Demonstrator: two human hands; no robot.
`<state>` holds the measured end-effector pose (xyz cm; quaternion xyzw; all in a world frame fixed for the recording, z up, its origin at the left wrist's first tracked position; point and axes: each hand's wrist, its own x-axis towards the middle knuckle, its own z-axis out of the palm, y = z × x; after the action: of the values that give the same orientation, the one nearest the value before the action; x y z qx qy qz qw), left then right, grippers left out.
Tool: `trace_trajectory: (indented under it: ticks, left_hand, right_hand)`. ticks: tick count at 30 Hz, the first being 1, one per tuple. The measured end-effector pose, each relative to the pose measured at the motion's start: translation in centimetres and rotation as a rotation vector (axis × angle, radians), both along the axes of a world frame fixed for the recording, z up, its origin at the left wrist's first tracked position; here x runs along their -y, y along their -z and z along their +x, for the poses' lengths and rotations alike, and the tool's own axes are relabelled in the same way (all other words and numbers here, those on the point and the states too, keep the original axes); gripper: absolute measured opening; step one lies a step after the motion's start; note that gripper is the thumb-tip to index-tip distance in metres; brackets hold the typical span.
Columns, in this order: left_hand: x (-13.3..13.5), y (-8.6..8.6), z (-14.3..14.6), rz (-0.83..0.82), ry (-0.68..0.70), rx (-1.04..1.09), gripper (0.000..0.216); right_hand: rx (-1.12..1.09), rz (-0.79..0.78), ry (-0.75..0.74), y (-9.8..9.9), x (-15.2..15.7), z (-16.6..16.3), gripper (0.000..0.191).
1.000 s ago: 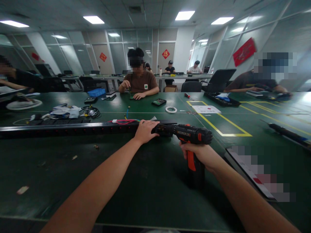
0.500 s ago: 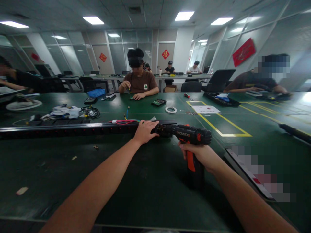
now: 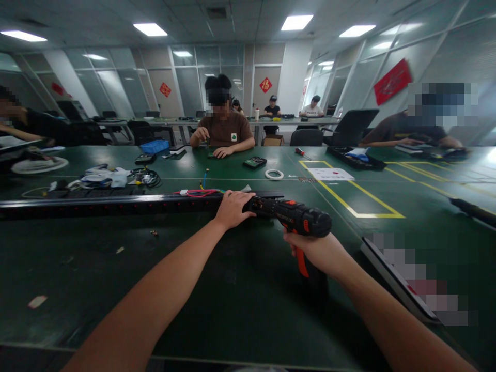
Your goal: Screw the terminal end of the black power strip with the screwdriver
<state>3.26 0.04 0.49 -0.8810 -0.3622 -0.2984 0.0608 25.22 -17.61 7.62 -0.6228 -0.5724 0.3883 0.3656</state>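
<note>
My right hand is closed round the handle of a black and orange cordless screwdriver. Its nose points left at the right end of a long black power strip that lies across the green table. My left hand rests on top of that end of the strip, fingers curled over it and touching the screwdriver's nose. Red and other coloured wires lie just behind the strip.
A person in a brown shirt works across the table; others sit at far left and far right. Cables and white bags, a tape roll, a meter and a yellow-taped rectangle lie beyond. A flat panel is at my right.
The screwdriver has tilted, its rear end dropping and swinging a little toward me. My left hand stays on the strip's end.
</note>
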Motion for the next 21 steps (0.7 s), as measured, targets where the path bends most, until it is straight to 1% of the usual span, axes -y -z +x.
trace_trajectory:
  ticks: [6,9,13,21]
  left_hand:
    - [0.32,-0.08,0.12,-0.010,-0.025,-0.005,0.065]
    - [0.40,-0.17,0.15,-0.012,-0.029,0.000,0.065]
    - [0.39,-0.18,0.10,-0.011,-0.030,0.006,0.064]
    - [0.37,-0.22,-0.03,-0.008,-0.021,0.022,0.063]
  right_hand:
    - [0.035,-0.013,-0.051,0.20,-0.21,0.02,0.014]
    - [-0.008,-0.010,-0.059,0.22,-0.30,0.06,0.015]
    - [-0.056,-0.034,-0.036,0.31,-0.47,0.30,0.017]
    - [-0.171,-0.048,-0.024,0.22,-0.63,0.86,0.016]
